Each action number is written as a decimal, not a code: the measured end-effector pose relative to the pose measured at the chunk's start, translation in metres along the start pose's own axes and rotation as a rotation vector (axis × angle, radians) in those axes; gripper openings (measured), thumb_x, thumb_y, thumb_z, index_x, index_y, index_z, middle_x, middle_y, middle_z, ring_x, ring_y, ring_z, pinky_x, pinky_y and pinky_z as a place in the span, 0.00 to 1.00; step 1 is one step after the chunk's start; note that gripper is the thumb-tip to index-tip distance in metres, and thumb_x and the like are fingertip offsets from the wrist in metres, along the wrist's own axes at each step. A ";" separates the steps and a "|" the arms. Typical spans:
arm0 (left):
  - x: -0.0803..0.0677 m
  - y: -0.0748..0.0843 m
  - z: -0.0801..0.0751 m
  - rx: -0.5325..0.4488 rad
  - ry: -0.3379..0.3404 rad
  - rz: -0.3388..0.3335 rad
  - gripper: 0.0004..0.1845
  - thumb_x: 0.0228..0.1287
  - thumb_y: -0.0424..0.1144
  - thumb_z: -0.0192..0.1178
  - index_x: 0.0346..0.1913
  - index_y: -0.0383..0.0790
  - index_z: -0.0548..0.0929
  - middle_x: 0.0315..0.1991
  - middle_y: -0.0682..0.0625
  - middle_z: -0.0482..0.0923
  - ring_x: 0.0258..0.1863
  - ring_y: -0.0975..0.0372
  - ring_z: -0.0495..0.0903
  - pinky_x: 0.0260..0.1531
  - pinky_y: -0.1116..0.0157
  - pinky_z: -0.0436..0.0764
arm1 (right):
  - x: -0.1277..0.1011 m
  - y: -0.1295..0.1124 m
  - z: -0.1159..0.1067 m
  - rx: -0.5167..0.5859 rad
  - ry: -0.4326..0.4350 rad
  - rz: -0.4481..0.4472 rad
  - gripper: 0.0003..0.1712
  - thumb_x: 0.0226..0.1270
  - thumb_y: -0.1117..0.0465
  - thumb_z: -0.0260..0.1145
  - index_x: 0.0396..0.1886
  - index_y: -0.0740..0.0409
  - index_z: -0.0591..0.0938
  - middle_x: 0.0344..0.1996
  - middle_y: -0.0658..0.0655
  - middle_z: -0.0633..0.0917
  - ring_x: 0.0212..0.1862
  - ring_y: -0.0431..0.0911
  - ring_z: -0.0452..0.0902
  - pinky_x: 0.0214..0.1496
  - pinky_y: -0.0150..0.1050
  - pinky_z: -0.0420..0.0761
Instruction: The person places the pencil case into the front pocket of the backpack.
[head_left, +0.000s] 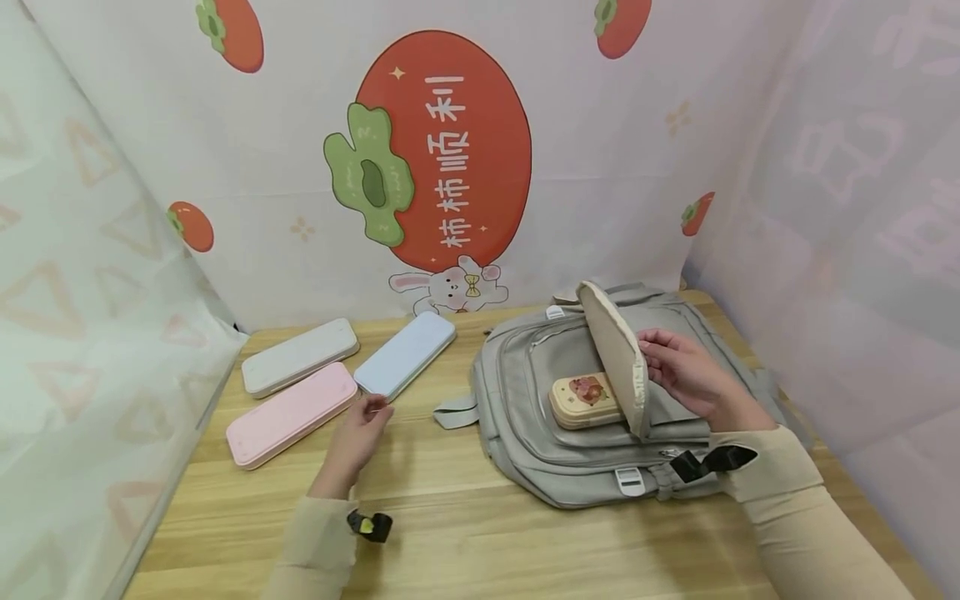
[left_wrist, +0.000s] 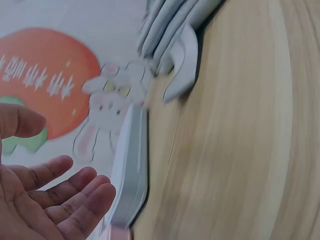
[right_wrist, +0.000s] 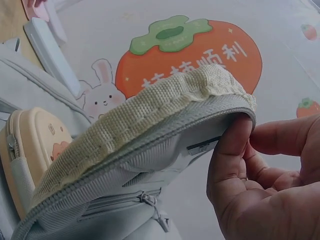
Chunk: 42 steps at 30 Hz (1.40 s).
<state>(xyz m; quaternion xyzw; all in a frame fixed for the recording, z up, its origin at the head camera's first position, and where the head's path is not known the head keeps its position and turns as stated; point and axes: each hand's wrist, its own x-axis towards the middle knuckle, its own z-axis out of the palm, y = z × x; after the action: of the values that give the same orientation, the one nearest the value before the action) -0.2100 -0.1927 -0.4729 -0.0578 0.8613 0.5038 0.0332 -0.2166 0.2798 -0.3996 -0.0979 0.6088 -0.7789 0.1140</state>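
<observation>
A white backdrop cloth [head_left: 570, 208] is hanging behind the work area, carrying a large orange-red persimmon print [head_left: 491, 117] with a white rabbit print [head_left: 453, 287] at its foot. A light wood-grain table [head_left: 465, 517] is supporting all items. On the right side, a grey backpack [head_left: 513, 392] is lying flat, with a webbing strap [head_left: 456, 412] extending leftward and a white buckle [head_left: 630, 482] showing on its near side. Its front pocket panel [head_left: 617, 358] is standing steeply raised, with a frayed cream binding running along the edge. The right hand [head_left: 686, 375] is pinching that edge between thumb and fingers, gap closed on the fabric. A cream zippered case [head_left: 581, 410], bearing a reddish-brown picture on top, is resting in the opened pocket, to the left of the raised panel, which is covering its right end in the head view. On the left side, three slim cases are lying on the wood: a pale grey case [head_left: 300, 357] at the far left, a pink case [head_left: 292, 414] just nearer, and a light blue case [head_left: 405, 352] to the right of both. The left hand [head_left: 360, 437] is hovering about the near ends of the pink and blue cases, fingers loosely bent, thumb standing well apart; whether it is touching either case cannot be told.
</observation>
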 end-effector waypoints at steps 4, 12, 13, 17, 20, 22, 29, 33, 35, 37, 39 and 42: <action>-0.004 -0.008 -0.030 -0.059 0.047 -0.042 0.23 0.80 0.35 0.52 0.67 0.21 0.68 0.64 0.27 0.70 0.63 0.40 0.73 0.47 0.67 0.81 | -0.001 -0.002 -0.001 0.041 -0.002 -0.006 0.14 0.83 0.71 0.49 0.43 0.58 0.81 0.36 0.51 0.83 0.37 0.38 0.80 0.39 0.29 0.81; -0.008 -0.014 -0.069 -0.059 0.097 -0.113 0.28 0.81 0.39 0.52 0.73 0.23 0.63 0.68 0.30 0.66 0.65 0.43 0.71 0.43 0.73 0.81 | -0.001 -0.004 -0.002 0.063 -0.007 -0.009 0.13 0.83 0.71 0.50 0.44 0.60 0.81 0.37 0.52 0.84 0.38 0.39 0.81 0.40 0.29 0.82; -0.008 -0.014 -0.072 -0.061 0.098 -0.116 0.29 0.81 0.40 0.52 0.73 0.23 0.62 0.68 0.30 0.66 0.65 0.44 0.70 0.45 0.72 0.81 | -0.001 -0.005 -0.001 0.064 -0.006 -0.010 0.13 0.83 0.71 0.50 0.44 0.60 0.81 0.37 0.52 0.84 0.38 0.39 0.81 0.40 0.29 0.82; -0.009 -0.013 -0.084 -0.049 0.110 -0.129 0.30 0.81 0.42 0.50 0.74 0.24 0.61 0.69 0.30 0.65 0.67 0.45 0.68 0.47 0.72 0.81 | 0.000 -0.005 0.000 0.076 -0.010 -0.011 0.13 0.83 0.71 0.50 0.44 0.60 0.81 0.37 0.53 0.84 0.38 0.39 0.81 0.40 0.29 0.82; -0.011 -0.015 -0.095 -0.041 0.131 -0.136 0.30 0.82 0.43 0.49 0.75 0.24 0.60 0.70 0.30 0.64 0.68 0.44 0.67 0.43 0.77 0.79 | -0.001 -0.005 0.000 0.089 -0.018 -0.011 0.13 0.84 0.71 0.49 0.44 0.61 0.81 0.38 0.53 0.84 0.39 0.39 0.81 0.40 0.30 0.82; -0.012 -0.018 -0.101 -0.050 0.145 -0.141 0.31 0.82 0.42 0.49 0.75 0.24 0.59 0.71 0.29 0.63 0.68 0.44 0.66 0.42 0.77 0.79 | -0.002 -0.005 -0.001 0.096 -0.023 -0.012 0.14 0.84 0.71 0.49 0.44 0.61 0.81 0.38 0.53 0.84 0.38 0.39 0.81 0.39 0.30 0.82; -0.014 -0.031 -0.118 -0.058 0.180 -0.176 0.33 0.82 0.45 0.48 0.76 0.23 0.56 0.71 0.27 0.60 0.64 0.41 0.68 0.38 0.72 0.83 | -0.005 -0.006 -0.002 0.119 -0.026 -0.015 0.13 0.84 0.71 0.48 0.44 0.61 0.80 0.38 0.53 0.83 0.39 0.39 0.81 0.39 0.30 0.81; -0.015 -0.040 -0.129 -0.052 0.175 -0.202 0.37 0.82 0.48 0.46 0.76 0.21 0.52 0.71 0.24 0.57 0.63 0.38 0.68 0.38 0.71 0.83 | -0.007 -0.006 -0.003 0.136 -0.012 -0.006 0.13 0.83 0.71 0.49 0.44 0.60 0.81 0.38 0.52 0.83 0.39 0.39 0.81 0.39 0.29 0.81; -0.015 -0.045 -0.133 -0.055 0.185 -0.214 0.37 0.82 0.48 0.46 0.76 0.21 0.52 0.72 0.23 0.56 0.63 0.38 0.68 0.37 0.71 0.83 | -0.008 -0.006 -0.003 0.137 -0.006 -0.001 0.14 0.83 0.71 0.49 0.44 0.60 0.81 0.38 0.52 0.83 0.39 0.39 0.81 0.40 0.29 0.81; -0.016 -0.048 -0.137 -0.059 0.219 -0.227 0.37 0.81 0.48 0.47 0.76 0.21 0.52 0.72 0.23 0.55 0.61 0.40 0.69 0.35 0.72 0.82 | -0.008 -0.006 -0.003 0.140 -0.004 0.003 0.14 0.84 0.71 0.49 0.44 0.59 0.81 0.38 0.52 0.83 0.39 0.39 0.81 0.40 0.29 0.82; -0.016 -0.052 -0.140 -0.062 0.273 -0.244 0.37 0.80 0.48 0.49 0.76 0.21 0.53 0.72 0.23 0.55 0.57 0.41 0.71 0.33 0.73 0.81 | -0.009 -0.005 -0.004 0.144 -0.008 0.002 0.14 0.84 0.71 0.49 0.44 0.60 0.81 0.38 0.52 0.84 0.40 0.39 0.81 0.40 0.29 0.82; -0.016 -0.056 -0.146 -0.051 0.331 -0.269 0.38 0.79 0.49 0.49 0.77 0.22 0.54 0.72 0.23 0.55 0.55 0.41 0.72 0.30 0.75 0.79 | -0.010 -0.006 -0.004 0.159 -0.021 -0.003 0.14 0.84 0.71 0.49 0.45 0.60 0.81 0.39 0.53 0.84 0.40 0.39 0.82 0.41 0.29 0.82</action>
<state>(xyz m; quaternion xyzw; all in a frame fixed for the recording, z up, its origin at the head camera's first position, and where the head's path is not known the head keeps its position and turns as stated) -0.1864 -0.3458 -0.4475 -0.2550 0.8265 0.5000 -0.0430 -0.2089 0.2877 -0.3952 -0.0975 0.5435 -0.8241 0.1264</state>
